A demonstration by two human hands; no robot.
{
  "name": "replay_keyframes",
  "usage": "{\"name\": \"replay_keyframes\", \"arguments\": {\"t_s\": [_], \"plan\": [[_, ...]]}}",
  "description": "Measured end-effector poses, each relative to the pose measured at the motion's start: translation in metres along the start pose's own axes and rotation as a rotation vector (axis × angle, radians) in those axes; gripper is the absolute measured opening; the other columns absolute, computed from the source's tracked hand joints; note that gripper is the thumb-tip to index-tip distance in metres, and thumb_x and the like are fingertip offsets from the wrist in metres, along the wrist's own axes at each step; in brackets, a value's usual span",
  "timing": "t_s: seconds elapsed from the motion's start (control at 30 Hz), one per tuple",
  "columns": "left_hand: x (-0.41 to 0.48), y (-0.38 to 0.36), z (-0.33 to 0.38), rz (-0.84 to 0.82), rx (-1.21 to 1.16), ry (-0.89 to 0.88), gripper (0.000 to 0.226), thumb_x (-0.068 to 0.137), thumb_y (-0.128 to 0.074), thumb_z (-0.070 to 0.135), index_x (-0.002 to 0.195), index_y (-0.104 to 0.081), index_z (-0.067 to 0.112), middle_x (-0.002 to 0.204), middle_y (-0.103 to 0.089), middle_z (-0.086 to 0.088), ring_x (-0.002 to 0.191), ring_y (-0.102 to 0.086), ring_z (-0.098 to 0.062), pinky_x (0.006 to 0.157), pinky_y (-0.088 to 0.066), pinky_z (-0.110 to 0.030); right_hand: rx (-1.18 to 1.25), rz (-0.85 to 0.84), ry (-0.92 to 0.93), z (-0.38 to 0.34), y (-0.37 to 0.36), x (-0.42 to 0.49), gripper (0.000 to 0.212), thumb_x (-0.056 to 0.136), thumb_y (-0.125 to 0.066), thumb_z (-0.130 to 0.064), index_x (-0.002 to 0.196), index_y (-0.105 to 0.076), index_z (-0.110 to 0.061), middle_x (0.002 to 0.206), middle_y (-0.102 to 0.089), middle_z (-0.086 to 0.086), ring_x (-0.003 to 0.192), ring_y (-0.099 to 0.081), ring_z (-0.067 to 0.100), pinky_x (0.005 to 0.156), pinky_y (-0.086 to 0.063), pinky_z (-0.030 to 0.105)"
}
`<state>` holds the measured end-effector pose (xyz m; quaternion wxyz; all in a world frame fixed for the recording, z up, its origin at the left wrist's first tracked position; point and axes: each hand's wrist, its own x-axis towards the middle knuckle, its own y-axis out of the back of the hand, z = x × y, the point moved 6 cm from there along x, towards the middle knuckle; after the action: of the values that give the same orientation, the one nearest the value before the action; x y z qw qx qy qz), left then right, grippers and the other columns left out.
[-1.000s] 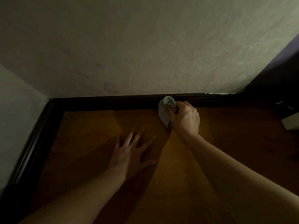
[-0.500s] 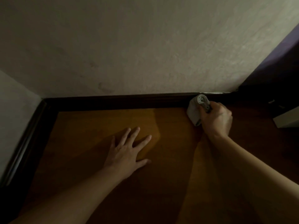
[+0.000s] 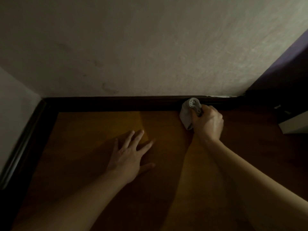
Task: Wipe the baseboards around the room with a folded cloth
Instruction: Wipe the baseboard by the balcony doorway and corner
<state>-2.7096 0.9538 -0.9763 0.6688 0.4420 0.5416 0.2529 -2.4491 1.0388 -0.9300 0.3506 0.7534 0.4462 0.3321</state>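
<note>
Baseboard of dark glossy wood (image 3: 116, 104) runs along the foot of the pale, rough-plastered back wall (image 3: 150, 47). It meets a second dark baseboard (image 3: 21, 147) in the corner at the left, below a lighter side wall (image 3: 13, 105).

The folded grey cloth (image 3: 186, 114) sits toward the right end of the back baseboard. Its rolled upper end is pressed against the board's face and its lower part reaches down to the brown wooden floor (image 3: 83, 172). The right hand (image 3: 209, 122) holds it: the grip is closed tight round the cloth, fingers curled over the folds, back of the hand turned up toward the camera. Its forearm reaches in from the lower right.

The left hand (image 3: 128, 160) lies flat on the floor, palm down, fingers straight and spread, well apart from the cloth and short of the baseboard; its grip is wide and holds nothing. Its forearm comes in from the lower left.

At the far right a dark purple surface (image 3: 283, 67) stands against the wall. Below it a pale box-like object (image 3: 295, 125) rests on the floor, too dim to identify.
</note>
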Motion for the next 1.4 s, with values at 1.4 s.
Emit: {"name": "replay_keyframes", "arguments": {"t_s": [1.4], "plan": [[0.014,0.008,0.01,0.081,-0.058,0.056,0.085,0.079,-0.013,0.09,0.155,-0.007,0.053,0.169,0.003,0.007,0.154,0.01,-0.022,0.122,-0.009,-0.057,0.101,-0.055,0.081,-0.025,-0.019,-0.006,0.025,0.092,-0.065,-0.04,0.092,-0.07,-0.015,0.085,-0.058,-0.004,0.073,-0.055,0.015,0.062,-0.038,0.028]]}}
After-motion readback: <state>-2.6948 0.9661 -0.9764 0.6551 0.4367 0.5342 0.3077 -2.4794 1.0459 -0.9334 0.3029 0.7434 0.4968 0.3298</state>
